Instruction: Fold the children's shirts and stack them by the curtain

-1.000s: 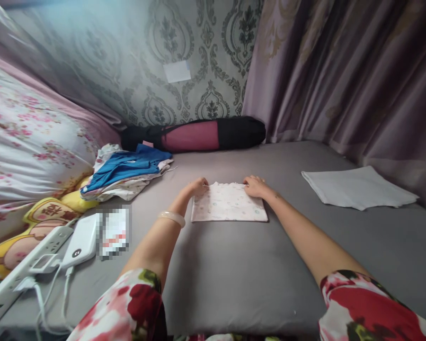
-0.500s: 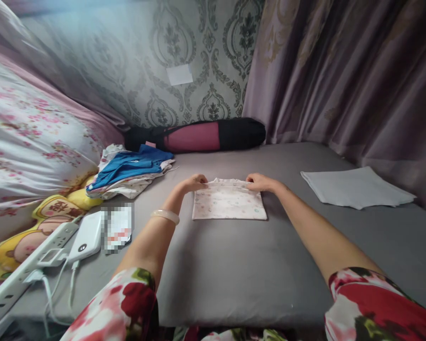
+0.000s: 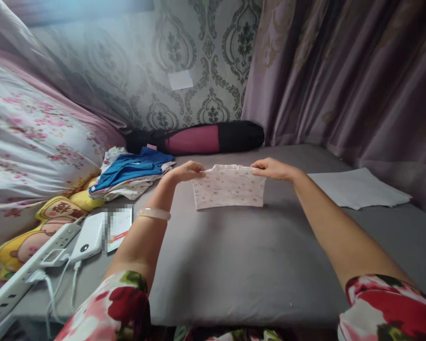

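A folded white garment [image 3: 229, 190] with small printed motifs hangs between my two hands, lifted off the grey bed sheet [image 3: 234, 274]. My left hand [image 3: 188, 171] pinches its upper left corner, and my right hand [image 3: 274, 169] pinches the upper right one. Along the top edge, a gathered band bulges slightly between the hands. Its lower edge hangs a little above or just at the sheet; which of these I cannot tell. A pale bangle [image 3: 154, 214] circles my left forearm.
A pile of clothes with a blue garment [image 3: 131, 168] lies back left. Left are a power strip [image 3: 31, 270], a white power bank [image 3: 89, 236], and a partly blurred phone-like object [image 3: 119, 231]. A black-and-pink roll [image 3: 195, 137] lies by the wall. Folded white cloth [image 3: 358, 188] rests right.
My hands have raised the folded garment from the sheet and moved slightly apart. It lay flat before; now it hangs from its top edge.
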A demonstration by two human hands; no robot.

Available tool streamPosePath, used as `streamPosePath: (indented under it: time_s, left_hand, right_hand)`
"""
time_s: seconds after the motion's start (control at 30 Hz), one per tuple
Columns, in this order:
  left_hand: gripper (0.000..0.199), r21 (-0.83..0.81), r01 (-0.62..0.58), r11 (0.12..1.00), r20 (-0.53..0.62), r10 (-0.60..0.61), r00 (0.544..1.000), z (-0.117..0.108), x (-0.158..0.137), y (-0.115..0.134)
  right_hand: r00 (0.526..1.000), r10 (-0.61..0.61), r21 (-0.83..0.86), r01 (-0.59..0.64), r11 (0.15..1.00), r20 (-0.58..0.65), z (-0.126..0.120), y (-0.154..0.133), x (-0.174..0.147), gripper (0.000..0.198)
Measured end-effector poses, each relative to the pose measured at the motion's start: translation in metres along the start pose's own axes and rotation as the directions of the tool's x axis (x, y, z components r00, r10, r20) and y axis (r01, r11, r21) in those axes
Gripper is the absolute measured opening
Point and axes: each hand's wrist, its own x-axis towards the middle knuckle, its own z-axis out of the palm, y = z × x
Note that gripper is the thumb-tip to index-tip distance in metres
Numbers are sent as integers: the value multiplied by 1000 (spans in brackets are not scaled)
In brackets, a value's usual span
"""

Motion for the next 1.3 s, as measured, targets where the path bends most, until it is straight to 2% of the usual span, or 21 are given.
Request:
streamPosePath:
  time_s: [0.07, 0.13, 0.23, 0.27, 0.33, 0.47, 0.63, 0.83, 0.97, 1.13, 1.3]
  left_hand:
    - [31, 18, -26, 1000, -71, 27, 997, -2, 2, 5]
    - [29, 90, -13, 996, -214, 32, 976, -2, 7, 9]
    - [27, 269, 80, 960, -460, 55, 886, 5, 14, 12]
    - [26, 331, 115, 937, -511, 75, 856, 8, 15, 11]
    - [24, 432, 153, 889, -553, 127, 824, 16, 16, 7]
    - [24, 509, 123, 852, -526, 195, 828, 34, 6, -8]
    - [24, 499, 82, 862, -487, 202, 850, 55, -15, -15]
    - [19, 458, 95, 884, -413, 117, 903, 71, -33, -10]
    - [20, 449, 34, 893, -342, 137, 930, 82, -42, -21]
    - [24, 424, -16, 905, -244, 131, 961, 95, -51, -32]
    - [22, 400, -47, 915, -194, 135, 972, 104, -57, -34]
  right_hand:
    - [996, -16, -63, 11, 998, -87, -4, -5, 1, 33]
    - [979, -29, -158, -3, 987, -200, -5, -9, 3, 31]
    - [935, -86, -308, -26, 951, -344, 1, -10, 9, 29]
    - [920, -113, -350, -28, 936, -375, 5, -9, 10, 28]
    - [898, -160, -423, -32, 906, -410, 13, -5, 12, 27]
    - [888, -231, -508, -3, 861, -398, 32, 4, 6, 24]
    - [895, -270, -511, 56, 858, -355, 47, 13, -10, 23]
    - [923, -247, -479, 81, 874, -296, 60, 19, -27, 22]
    - [936, -255, -444, 126, 887, -242, 73, 23, -37, 25]
    - [959, -220, -447, 120, 886, -179, 91, 25, -51, 31]
    - [970, -205, -435, 131, 891, -128, 102, 28, -63, 32]
